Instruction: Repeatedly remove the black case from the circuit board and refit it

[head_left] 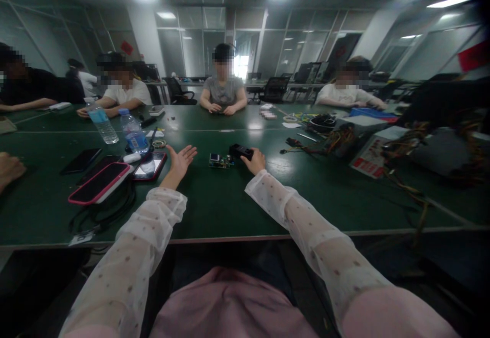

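My right hand (255, 162) is closed around the near end of a black box-shaped device (240, 151), just right of the middle of the green table (218, 205). Directly left of that device lies a small circuit board (219, 161) with a little screen on it. My left hand (181, 160) is held palm up with its fingers stretched out, and nothing is in it. It is nearest to a phone with a lit screen (149, 166). Sheer dotted sleeves cover both forearms.
At left stand two water bottles (102, 122), close to a pink-edged phone (100, 184), a dark phone (81, 161) and black cables. A power supply box (373, 154) with bundled wires (340, 141) occupies the right. Several people sit around the table; one person's hand (11, 169) rests at the left edge.
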Available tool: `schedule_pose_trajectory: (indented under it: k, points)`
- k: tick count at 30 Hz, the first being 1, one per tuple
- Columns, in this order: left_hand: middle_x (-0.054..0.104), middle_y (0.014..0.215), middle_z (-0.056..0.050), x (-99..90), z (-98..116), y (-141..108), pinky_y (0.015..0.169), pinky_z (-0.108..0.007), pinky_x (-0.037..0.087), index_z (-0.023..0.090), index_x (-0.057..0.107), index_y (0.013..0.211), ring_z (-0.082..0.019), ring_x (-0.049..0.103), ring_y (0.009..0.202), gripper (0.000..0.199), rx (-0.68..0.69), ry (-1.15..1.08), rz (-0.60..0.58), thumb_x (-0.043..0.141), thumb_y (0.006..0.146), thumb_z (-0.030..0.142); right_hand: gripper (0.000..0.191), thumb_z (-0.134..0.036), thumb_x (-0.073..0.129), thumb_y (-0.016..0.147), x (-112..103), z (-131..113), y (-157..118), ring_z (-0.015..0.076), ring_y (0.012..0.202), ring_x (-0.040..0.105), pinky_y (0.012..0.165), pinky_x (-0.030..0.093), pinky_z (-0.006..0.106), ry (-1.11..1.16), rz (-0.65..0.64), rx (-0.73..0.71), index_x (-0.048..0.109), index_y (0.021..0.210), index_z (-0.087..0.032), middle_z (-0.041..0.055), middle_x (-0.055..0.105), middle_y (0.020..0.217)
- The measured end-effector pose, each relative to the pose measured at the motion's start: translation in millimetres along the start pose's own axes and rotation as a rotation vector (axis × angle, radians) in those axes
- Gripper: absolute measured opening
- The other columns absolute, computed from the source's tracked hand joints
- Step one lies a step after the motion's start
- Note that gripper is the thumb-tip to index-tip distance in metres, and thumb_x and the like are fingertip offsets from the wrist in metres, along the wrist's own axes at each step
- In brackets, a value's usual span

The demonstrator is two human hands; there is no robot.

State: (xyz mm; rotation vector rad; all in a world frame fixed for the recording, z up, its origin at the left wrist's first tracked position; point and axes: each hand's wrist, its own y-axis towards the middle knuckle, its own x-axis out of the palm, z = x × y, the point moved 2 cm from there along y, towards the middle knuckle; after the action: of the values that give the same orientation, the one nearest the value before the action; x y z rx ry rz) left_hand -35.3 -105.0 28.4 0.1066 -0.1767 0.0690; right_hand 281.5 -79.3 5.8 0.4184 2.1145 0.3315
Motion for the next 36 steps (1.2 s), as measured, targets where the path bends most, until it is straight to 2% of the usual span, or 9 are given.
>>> schedule_pose_trajectory:
  k: [3,6,11,15,18,22,25,30,36]
  points:
    - [0.062,0.132,-0.012,10.0,-13.3,0.6,0.104,-0.042,0.041,0.019,0.060,0.125,-0.028,0.058,0.122,0.076,0.012,0.339,-0.050,0.019,0.091,0.074,0.058,-0.039,0.066,0.081,-0.3,0.1,-0.3,0.0351,0.116,0.053,0.096,0.043,0.047,-0.008,-0.011,0.002,0.045,0.129,-0.016,0.0186,0.058,0.126]
    - [0.059,0.136,-0.007,21.9,-23.6,-1.6,0.111,-0.040,0.033,0.024,0.063,0.124,-0.027,0.049,0.131,0.056,0.157,0.775,-0.174,0.048,0.088,0.064,0.057,-0.030,0.068,0.079,-0.5,0.7,-0.3,0.0346,0.118,0.053,0.097,0.043,0.048,0.000,-0.025,0.008,0.045,0.129,-0.017,0.0174,0.058,0.127]
    - [0.057,0.139,-0.008,23.3,-21.8,-5.8,0.107,-0.038,0.038,0.023,0.053,0.136,-0.025,0.052,0.128,0.060,0.217,0.971,-0.279,0.037,0.094,0.063,0.052,-0.031,0.071,0.074,-2.6,0.4,4.8,0.0317,0.115,0.056,0.100,0.042,0.054,0.236,0.023,0.042,0.049,0.120,-0.021,0.0116,0.063,0.118]
    - [0.057,0.139,-0.008,22.9,-18.3,-6.5,0.106,-0.039,0.039,0.022,0.051,0.138,-0.024,0.053,0.126,0.062,0.264,1.040,-0.328,0.035,0.094,0.063,0.051,-0.060,0.065,0.074,-1.1,-4.7,13.7,0.0238,0.098,0.065,0.084,0.054,0.041,0.887,-0.076,0.053,0.051,0.108,-0.025,0.0049,0.064,0.099]
    - [0.056,0.139,-0.009,23.1,-21.9,-5.9,0.107,-0.042,0.038,0.022,0.051,0.137,-0.028,0.050,0.129,0.068,0.305,1.152,-0.343,0.049,0.086,0.066,0.062,-0.072,0.066,0.064,1.6,-6.3,16.9,0.0215,0.091,0.067,0.075,0.056,0.035,1.069,-0.153,0.057,0.052,0.102,-0.026,0.0032,0.063,0.094]
    - [0.055,0.139,-0.008,22.4,-26.7,-5.4,0.107,-0.046,0.037,0.026,0.054,0.134,-0.031,0.047,0.129,0.065,0.343,1.259,-0.335,0.056,0.082,0.065,0.076,-0.069,0.070,0.061,3.3,-5.5,14.9,0.0232,0.104,0.063,0.089,0.054,0.039,0.950,-0.125,-0.023,0.050,0.117,-0.022,0.0079,0.064,0.110]
    - [0.055,0.139,-0.007,22.4,-26.8,-6.5,0.105,-0.048,0.037,0.027,0.054,0.133,-0.031,0.046,0.129,0.063,0.352,1.264,-0.347,0.054,0.083,0.065,0.077,-0.064,0.072,0.064,3.8,-10.9,10.6,0.0247,0.113,0.060,0.098,0.049,0.042,0.901,-0.208,-0.180,0.049,0.123,-0.021,0.0108,0.062,0.119]
    - [0.053,0.141,-0.008,22.8,-24.9,-7.9,0.107,-0.047,0.036,0.025,0.052,0.135,-0.031,0.044,0.132,0.066,0.335,1.279,-0.343,0.055,0.083,0.065,0.072,-0.054,0.074,0.069,4.0,-21.9,0.7,0.0258,0.114,0.059,0.093,0.051,0.043,0.812,-0.394,-0.379,0.047,0.127,-0.021,0.0108,0.060,0.121]
    - [0.052,0.142,-0.010,24.0,-22.2,-8.4,0.108,-0.046,0.036,0.022,0.045,0.141,-0.033,0.044,0.133,0.079,0.339,1.248,-0.329,0.062,0.077,0.065,0.061,-0.038,0.076,0.070,6.8,-25.8,-10.0,0.0274,0.109,0.061,0.097,0.047,0.049,0.569,-0.446,-0.476,0.051,0.123,-0.020,0.0089,0.062,0.115]
